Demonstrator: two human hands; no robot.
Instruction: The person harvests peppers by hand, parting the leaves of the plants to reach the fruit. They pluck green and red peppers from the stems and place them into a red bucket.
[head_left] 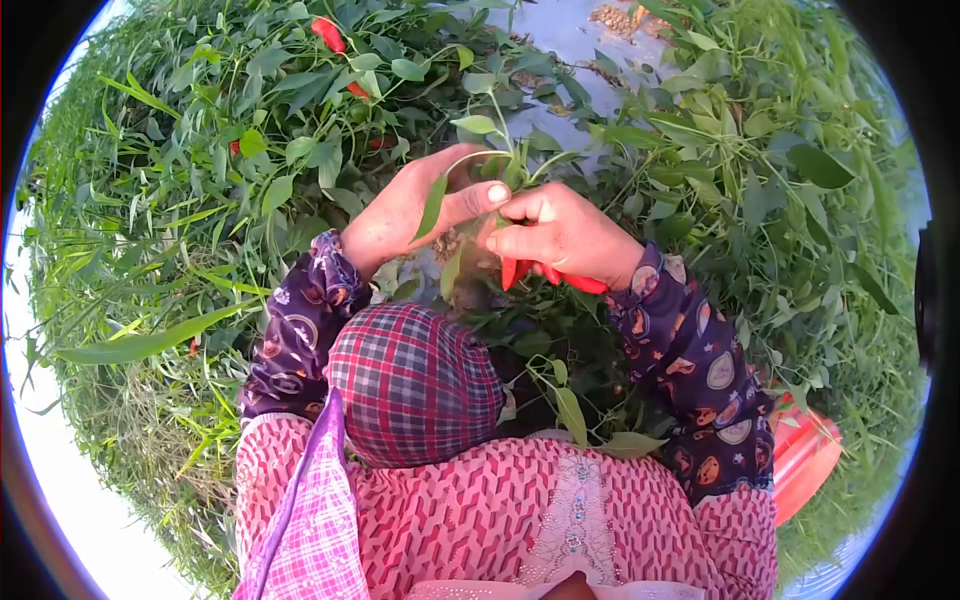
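Observation:
My left hand [425, 205] is closed around a green pepper stem with leaves [512, 165], its thumb lying across the stem. Close against it on the right, my right hand [565, 238] has its fingers curled, with several red peppers [572, 281] sticking out below them. The fingertips of both hands nearly meet at the stem. Part of the red peppers is hidden inside my right hand.
Dense green plants surround both hands. A red pepper [328, 34] hangs at the upper left, with smaller red ones near it. Pale ground sheeting [560, 40] shows at the top. A red container [805, 450] stands at the lower right, beside my elbow.

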